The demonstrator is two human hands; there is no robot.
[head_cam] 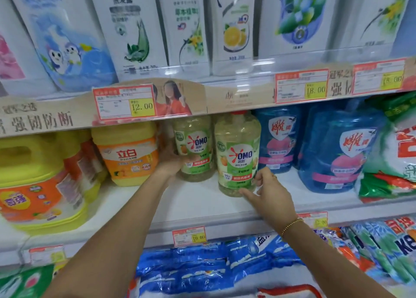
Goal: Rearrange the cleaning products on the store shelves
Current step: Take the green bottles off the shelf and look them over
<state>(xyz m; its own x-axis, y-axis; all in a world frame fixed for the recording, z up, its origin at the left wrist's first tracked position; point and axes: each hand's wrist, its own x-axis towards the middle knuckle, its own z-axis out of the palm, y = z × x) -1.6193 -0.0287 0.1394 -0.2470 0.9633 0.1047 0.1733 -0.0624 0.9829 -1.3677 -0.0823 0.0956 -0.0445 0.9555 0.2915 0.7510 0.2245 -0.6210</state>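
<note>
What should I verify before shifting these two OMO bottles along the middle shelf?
1. Hold of the left hand round the rear OMO bottle: ok.
2. Pinch of the right hand low on the front OMO bottle: ok.
3. Both bottles upright: ok.
4. Bare shelf in front of them to slide onto: ok.
5. Gap between the front OMO bottle and the blue jug: cannot tell, they overlap in view.
6. Cap on the rear OMO bottle: cannot tell, hidden behind the shelf edge above.
</note>
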